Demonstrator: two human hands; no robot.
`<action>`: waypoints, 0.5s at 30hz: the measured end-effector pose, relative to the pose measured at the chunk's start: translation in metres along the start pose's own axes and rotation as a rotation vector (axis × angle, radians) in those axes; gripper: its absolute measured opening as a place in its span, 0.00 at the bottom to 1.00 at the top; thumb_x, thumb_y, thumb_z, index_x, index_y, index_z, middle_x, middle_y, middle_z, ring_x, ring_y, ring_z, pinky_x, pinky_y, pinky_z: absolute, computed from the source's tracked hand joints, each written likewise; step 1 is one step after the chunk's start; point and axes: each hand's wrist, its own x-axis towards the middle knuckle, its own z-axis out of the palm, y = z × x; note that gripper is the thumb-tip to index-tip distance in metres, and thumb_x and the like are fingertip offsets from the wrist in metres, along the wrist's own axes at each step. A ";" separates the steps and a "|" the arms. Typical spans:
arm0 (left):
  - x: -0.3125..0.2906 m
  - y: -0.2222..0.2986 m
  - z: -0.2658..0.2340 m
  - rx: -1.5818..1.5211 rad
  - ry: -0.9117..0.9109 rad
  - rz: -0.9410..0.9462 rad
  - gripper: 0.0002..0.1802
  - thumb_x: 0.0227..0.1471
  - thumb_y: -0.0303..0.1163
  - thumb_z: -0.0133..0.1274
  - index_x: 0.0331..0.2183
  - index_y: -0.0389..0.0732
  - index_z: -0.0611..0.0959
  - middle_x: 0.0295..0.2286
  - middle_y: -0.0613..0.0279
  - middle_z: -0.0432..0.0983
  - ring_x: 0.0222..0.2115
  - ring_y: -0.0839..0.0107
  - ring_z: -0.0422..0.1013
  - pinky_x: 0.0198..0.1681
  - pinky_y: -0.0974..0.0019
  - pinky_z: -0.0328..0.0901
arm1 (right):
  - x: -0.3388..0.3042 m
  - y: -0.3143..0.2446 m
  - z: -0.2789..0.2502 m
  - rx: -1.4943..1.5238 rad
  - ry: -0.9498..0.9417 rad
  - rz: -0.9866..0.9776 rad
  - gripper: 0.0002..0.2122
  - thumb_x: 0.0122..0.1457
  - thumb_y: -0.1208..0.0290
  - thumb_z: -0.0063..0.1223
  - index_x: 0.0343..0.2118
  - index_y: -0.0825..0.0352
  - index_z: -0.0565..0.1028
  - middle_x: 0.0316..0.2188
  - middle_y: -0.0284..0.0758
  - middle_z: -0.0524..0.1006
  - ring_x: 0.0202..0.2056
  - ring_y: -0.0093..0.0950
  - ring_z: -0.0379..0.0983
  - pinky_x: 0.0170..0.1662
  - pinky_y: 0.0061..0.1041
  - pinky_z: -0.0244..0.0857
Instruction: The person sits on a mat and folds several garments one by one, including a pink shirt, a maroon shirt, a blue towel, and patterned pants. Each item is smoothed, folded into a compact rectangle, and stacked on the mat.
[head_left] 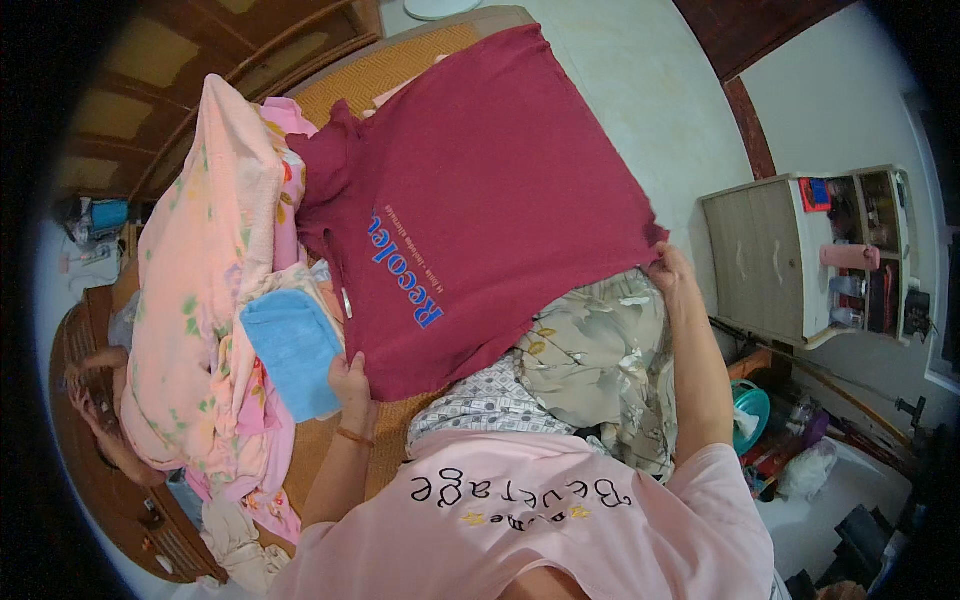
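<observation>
A maroon T-shirt (480,190) with blue lettering is spread out between my two hands over the woven mat. My left hand (352,382) grips its near left edge. At the right, my right hand (672,266) pinches a corner of it. The shirt's left part is bunched, with a sleeve lying against the pink bedding. Beside my left hand lies a folded light blue towel (290,350). Below the shirt, patterned grey-green cloth (600,350) covers my lap, next to white cloth with a grey print (480,400).
A peach blanket with a leaf print (210,220) is heaped at the left, on the woven mat (400,70). Another person's hands (90,395) show at the far left. To the right stand a pale drawer cabinet (760,250) and a teal round container (748,415).
</observation>
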 end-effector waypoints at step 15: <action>0.007 0.008 0.017 0.652 -0.133 0.383 0.19 0.45 0.27 0.54 0.41 0.31 0.74 0.36 0.38 0.74 0.40 0.44 0.70 0.43 0.54 0.65 | 0.068 0.035 0.042 -1.041 -0.244 0.035 0.34 0.59 0.42 0.37 0.59 0.67 0.57 0.55 0.43 0.65 0.54 0.35 0.61 0.55 0.35 0.54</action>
